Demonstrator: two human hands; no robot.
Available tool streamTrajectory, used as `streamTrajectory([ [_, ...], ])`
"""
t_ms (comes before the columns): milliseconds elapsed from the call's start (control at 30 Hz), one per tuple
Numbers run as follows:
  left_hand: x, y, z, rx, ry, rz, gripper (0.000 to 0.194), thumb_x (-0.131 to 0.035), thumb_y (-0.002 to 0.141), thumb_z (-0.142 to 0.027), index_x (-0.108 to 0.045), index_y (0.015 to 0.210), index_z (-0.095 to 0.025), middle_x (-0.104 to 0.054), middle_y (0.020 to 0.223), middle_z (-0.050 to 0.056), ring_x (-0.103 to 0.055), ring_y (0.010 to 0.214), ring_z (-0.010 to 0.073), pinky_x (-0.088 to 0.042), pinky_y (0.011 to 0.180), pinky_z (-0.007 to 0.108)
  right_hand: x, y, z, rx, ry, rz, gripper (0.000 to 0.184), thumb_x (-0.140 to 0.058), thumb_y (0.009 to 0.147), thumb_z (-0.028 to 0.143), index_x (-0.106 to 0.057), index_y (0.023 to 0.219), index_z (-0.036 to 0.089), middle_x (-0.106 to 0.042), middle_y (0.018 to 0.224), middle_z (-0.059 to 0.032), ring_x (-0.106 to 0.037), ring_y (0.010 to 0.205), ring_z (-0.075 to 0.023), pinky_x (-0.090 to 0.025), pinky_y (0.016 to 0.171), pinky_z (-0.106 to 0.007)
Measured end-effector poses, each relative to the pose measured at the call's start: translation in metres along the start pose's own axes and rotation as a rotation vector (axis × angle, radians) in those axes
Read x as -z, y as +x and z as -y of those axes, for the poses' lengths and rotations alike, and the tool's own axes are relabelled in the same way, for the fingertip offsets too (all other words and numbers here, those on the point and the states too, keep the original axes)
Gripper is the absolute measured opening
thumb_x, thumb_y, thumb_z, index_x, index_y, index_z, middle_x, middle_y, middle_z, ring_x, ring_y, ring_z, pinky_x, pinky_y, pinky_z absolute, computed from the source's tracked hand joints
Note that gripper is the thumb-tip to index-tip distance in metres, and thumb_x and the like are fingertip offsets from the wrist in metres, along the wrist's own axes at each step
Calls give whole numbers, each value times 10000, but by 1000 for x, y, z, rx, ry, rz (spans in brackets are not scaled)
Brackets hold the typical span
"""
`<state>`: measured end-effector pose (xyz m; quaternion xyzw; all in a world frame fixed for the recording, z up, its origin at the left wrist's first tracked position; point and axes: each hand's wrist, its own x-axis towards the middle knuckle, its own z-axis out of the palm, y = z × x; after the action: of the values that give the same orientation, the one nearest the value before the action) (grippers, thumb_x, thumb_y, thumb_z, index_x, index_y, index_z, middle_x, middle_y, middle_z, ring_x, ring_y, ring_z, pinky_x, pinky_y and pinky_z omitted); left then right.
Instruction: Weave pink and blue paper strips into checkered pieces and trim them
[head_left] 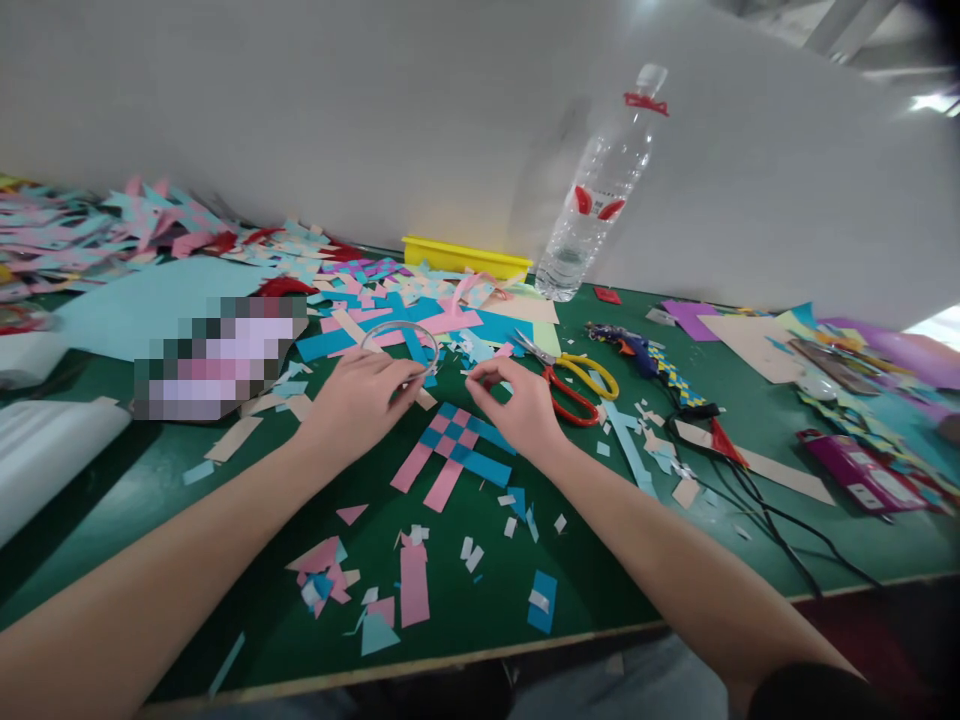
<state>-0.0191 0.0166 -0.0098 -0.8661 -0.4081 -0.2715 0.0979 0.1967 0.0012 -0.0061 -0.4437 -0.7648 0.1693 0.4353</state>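
Observation:
My left hand [364,395] is closed around the lower edge of a clear ring that looks like a roll of tape [433,345]. To its right, my right hand [517,405] makes a pinch with thumb and forefinger; whatever lies between the fingertips is too small to make out. Just below both hands, a woven piece of pink and blue paper strips [451,437] lies flat on the green table, its loose strips fanning towards me. Scissors [570,375] with one red and one yellow handle rest open beyond my right hand.
A tall plastic bottle [600,190] stands at the back, near a yellow tray [465,258]. A phone-like, blurred object [225,365] lies left. Paper strips [415,580] and scraps litter the table. Black cords [765,515] and a purple packet [862,472] are at right.

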Motion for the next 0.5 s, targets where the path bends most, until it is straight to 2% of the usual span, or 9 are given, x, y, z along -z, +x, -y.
streamTrajectory([
  [133, 0, -2, 18, 61, 110, 41, 309, -388, 938, -255, -664, 996, -129, -695, 976, 124, -615, 942, 286, -418, 835, 422, 11, 5, -6, 16, -72, -100, 90, -496, 871, 232, -579, 888, 202, -650, 872, -23, -594, 733, -139, -476, 711, -265],
  [233, -1, -4, 24, 105, 164, 88, 315, -378, 939, -253, -645, 1048, -128, -668, 1033, 142, -582, 1002, 310, -420, 854, 443, 19, 3, -9, 39, -164, -90, 114, -479, 880, 236, -576, 929, 202, -658, 878, -34, -597, 749, -156, -469, 729, -287],
  [367, 0, -3, 16, 154, 125, 66, 391, -393, 943, -348, -517, 1244, -132, -578, 1208, 175, -494, 1151, 327, -401, 914, 469, 22, -5, -12, 56, -290, -4, 134, -479, 874, 223, -587, 952, 206, -669, 858, -44, -604, 787, -192, -454, 746, -326],
  [500, 1, -1, -1, 48, -67, 163, 421, -417, 922, -458, -535, 1202, -167, -559, 1234, 130, -436, 1209, 303, -361, 976, 479, 21, -7, -15, 93, -343, 16, 132, -478, 875, 221, -598, 930, 214, -668, 832, -39, -596, 806, -206, -444, 773, -347],
])
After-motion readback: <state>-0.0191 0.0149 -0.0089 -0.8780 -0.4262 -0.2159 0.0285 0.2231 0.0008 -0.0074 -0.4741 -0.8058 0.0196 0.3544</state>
